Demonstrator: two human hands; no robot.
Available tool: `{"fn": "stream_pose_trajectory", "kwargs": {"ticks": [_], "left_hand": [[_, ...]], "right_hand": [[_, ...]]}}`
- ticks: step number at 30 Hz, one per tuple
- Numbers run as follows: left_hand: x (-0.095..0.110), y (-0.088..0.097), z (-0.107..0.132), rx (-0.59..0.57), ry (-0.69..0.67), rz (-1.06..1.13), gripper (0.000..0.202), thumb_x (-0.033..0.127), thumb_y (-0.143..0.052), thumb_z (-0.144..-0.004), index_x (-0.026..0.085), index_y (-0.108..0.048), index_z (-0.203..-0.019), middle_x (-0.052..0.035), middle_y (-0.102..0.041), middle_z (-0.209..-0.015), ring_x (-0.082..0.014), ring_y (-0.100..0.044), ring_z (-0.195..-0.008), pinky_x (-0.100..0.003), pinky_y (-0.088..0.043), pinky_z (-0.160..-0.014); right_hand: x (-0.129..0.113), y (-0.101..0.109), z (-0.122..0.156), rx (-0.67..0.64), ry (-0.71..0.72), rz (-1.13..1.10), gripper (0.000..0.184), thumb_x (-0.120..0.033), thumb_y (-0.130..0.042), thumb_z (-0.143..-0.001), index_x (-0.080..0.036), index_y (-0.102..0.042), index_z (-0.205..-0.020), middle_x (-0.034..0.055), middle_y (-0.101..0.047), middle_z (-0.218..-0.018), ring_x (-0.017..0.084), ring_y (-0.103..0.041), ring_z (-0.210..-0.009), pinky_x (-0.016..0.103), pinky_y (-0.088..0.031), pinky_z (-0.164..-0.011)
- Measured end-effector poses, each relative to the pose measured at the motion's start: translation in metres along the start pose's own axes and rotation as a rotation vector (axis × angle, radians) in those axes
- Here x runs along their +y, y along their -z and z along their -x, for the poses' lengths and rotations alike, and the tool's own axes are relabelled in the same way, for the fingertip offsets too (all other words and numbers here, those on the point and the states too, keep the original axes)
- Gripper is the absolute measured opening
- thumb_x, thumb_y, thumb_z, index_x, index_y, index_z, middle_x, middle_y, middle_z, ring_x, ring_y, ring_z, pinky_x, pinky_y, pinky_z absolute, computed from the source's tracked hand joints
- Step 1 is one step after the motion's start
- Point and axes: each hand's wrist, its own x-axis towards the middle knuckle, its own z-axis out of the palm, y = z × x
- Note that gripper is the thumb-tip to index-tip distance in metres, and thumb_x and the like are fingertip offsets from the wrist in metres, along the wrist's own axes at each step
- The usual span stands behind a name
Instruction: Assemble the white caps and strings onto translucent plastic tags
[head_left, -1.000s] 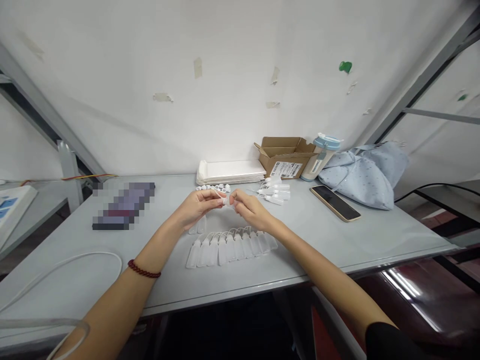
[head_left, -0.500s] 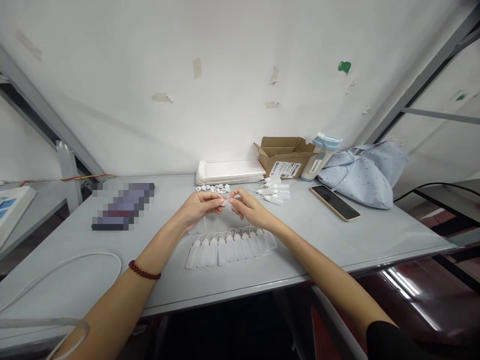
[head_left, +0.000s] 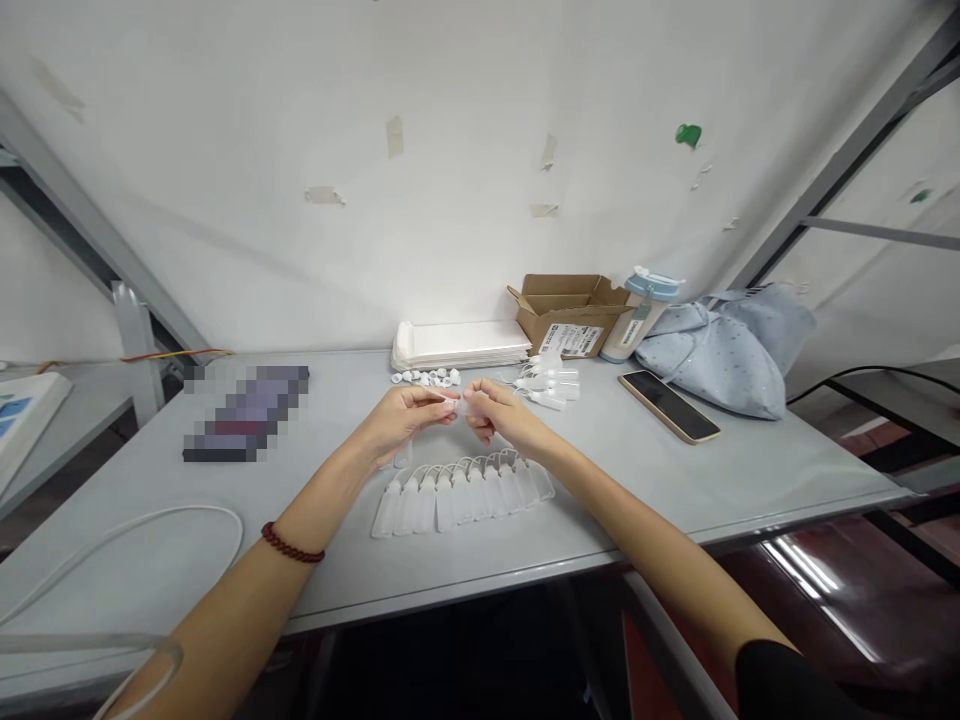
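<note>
My left hand (head_left: 409, 415) is closed in a pinch on a small white cap (head_left: 451, 401), above the middle of the table. Against it, my right hand (head_left: 501, 412) is closed on a small translucent plastic piece (head_left: 463, 409), mostly hidden by the fingers. The cap and the piece meet between my fingertips; whether they are joined I cannot tell. Below my hands lies a row of flat translucent pouch-like tags (head_left: 444, 500) with white caps and thin cord loops. Loose white caps (head_left: 427, 378) lie just behind my hands.
Several more capped translucent pieces (head_left: 551, 383) lie right of my hands. At the back are a stack of white sheets (head_left: 465, 340), an open cardboard box (head_left: 570, 325) and a tumbler (head_left: 637, 315). A phone (head_left: 669, 406) and a light-blue cloth (head_left: 727, 350) lie at the right.
Both hands have shifted slightly right. The gap between the fingertips has closed, with the translucent piece now against the white cap.
</note>
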Motion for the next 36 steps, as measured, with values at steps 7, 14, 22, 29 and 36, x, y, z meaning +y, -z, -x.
{"fn": "stream_pose_trajectory", "kwargs": {"ticks": [7,14,22,29,36], "left_hand": [[0.0012,-0.0005,-0.0005,0.087,0.006,0.02,0.019,0.03,-0.078,-0.064,0.015,-0.073,-0.075,-0.0059,-0.068,-0.083,-0.013,-0.057,-0.069,-0.033,-0.047,-0.079],[0.0022,-0.0001,0.0001,0.128,-0.012,0.015,0.022,0.031,-0.081,-0.059,0.015,-0.073,-0.072,-0.0075,-0.068,-0.093,-0.0144,-0.059,-0.072,-0.035,-0.048,-0.079],[-0.0053,0.0025,-0.003,0.156,-0.082,-0.073,0.029,0.031,-0.083,-0.057,0.016,-0.073,-0.079,-0.0057,-0.07,-0.087,-0.0187,-0.063,-0.081,-0.037,-0.047,-0.086],[-0.0062,0.0011,-0.0032,0.183,-0.054,-0.032,0.034,0.034,-0.083,-0.057,0.017,-0.073,-0.085,-0.0052,-0.072,-0.083,-0.0205,-0.066,-0.08,-0.039,-0.046,-0.09],[0.0009,-0.0026,0.0002,0.093,0.05,0.007,0.03,0.043,-0.075,-0.068,0.014,-0.072,-0.074,-0.0073,-0.069,-0.076,-0.0164,-0.063,-0.07,-0.031,-0.05,-0.072]], "right_hand": [[-0.0019,0.0002,0.0003,0.089,0.101,0.246,0.036,-0.043,-0.064,-0.075,-0.021,-0.042,-0.094,-0.0082,-0.046,-0.059,0.008,-0.044,-0.051,0.019,-0.037,-0.046],[0.0028,0.0049,-0.0034,0.084,0.17,0.267,0.027,-0.039,-0.056,-0.081,-0.018,-0.047,-0.096,-0.0006,-0.06,-0.071,0.01,-0.053,-0.057,0.022,-0.041,-0.048],[0.0034,0.0033,-0.0025,0.099,0.132,0.271,0.031,-0.048,-0.052,-0.085,-0.018,-0.047,-0.082,-0.0016,-0.062,-0.058,0.01,-0.051,-0.045,0.023,-0.039,-0.047],[-0.0009,0.0002,-0.0009,0.151,0.089,0.265,0.032,-0.05,-0.051,-0.084,-0.019,-0.046,-0.078,-0.0013,-0.062,-0.056,0.01,-0.052,-0.044,0.023,-0.039,-0.048],[0.0009,-0.0002,0.0001,0.139,0.243,0.24,0.033,-0.05,-0.054,-0.083,-0.018,-0.049,-0.085,-0.0006,-0.063,-0.062,0.01,-0.053,-0.049,0.024,-0.042,-0.052]]}}
